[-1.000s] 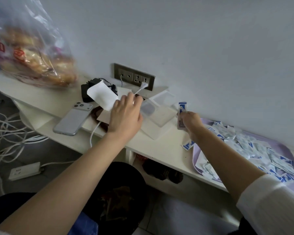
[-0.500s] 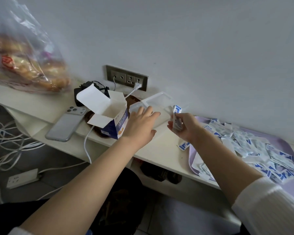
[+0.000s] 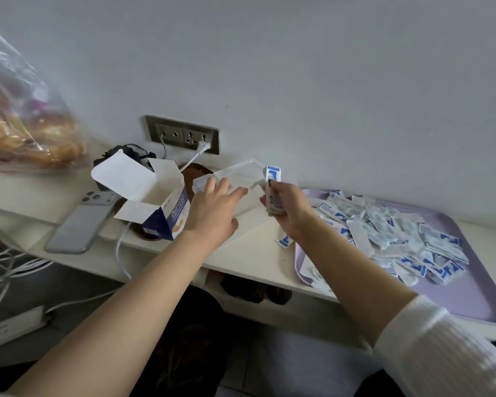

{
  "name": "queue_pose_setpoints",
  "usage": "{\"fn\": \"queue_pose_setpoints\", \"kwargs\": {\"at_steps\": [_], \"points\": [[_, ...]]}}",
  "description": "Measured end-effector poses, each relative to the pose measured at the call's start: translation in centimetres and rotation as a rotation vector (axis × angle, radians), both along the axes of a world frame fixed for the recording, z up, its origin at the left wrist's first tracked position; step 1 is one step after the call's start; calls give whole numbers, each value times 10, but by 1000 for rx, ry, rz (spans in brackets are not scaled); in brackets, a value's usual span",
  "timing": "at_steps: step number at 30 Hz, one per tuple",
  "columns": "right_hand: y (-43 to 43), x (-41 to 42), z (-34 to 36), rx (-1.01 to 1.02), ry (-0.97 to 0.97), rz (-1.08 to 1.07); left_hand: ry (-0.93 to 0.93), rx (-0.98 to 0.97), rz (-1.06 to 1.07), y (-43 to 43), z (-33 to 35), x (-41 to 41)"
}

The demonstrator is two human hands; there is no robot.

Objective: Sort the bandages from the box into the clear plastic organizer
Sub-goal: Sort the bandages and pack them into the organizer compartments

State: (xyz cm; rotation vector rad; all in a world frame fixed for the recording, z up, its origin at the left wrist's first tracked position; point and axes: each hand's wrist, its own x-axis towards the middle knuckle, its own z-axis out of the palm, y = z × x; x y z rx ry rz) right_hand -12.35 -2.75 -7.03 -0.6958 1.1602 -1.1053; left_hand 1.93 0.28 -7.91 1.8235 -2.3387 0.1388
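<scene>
my left hand [image 3: 212, 216] lies flat, fingers released, on the clear organizer [image 3: 241, 174]; my right hand [image 3: 289, 210] grasps a bandage stack [image 3: 273, 179], loose bandages [image 3: 384, 227] at 3 o'clock.

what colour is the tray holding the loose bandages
Pale lilac; the tray shows best in the head view.

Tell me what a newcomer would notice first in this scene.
The heap of blue-and-white bandages on the lilac tray at the right stands out most. At centre, the right hand grips a stack of bandages beside the clear organizer, which the left hand touches. Left of it sits the opened box.
</scene>
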Motion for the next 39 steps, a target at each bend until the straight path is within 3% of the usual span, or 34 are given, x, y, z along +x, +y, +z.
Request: {"fn": "queue_pose_setpoints", "kwargs": {"at_steps": [6,16,21,23,26,28,30,36,39], "points": [[-5,3,21,-70,198,66,-28,26,-2,3,2,0],[-22,2,44,-209,197,63,32,-41,-11,6,6,2],[-29,4,53,-284,162,46,36,-222,-42,2,22,7],[-28,4,51,-323,239,1,127,-350,-4,0,33,12],[-20,6,41,-346,502,3,399,-362,132,-3,51,17],[-13,7,28,-368,802,147,518,-388,166,-7,53,22],[-7,9,15,-355,973,322,576,-408,164,-9,50,25],[1,2,-5,-273,1024,363,539,-333,119,4,26,22],[2,-5,-8,-268,1047,347,444,-177,73,15,5,10]]}}
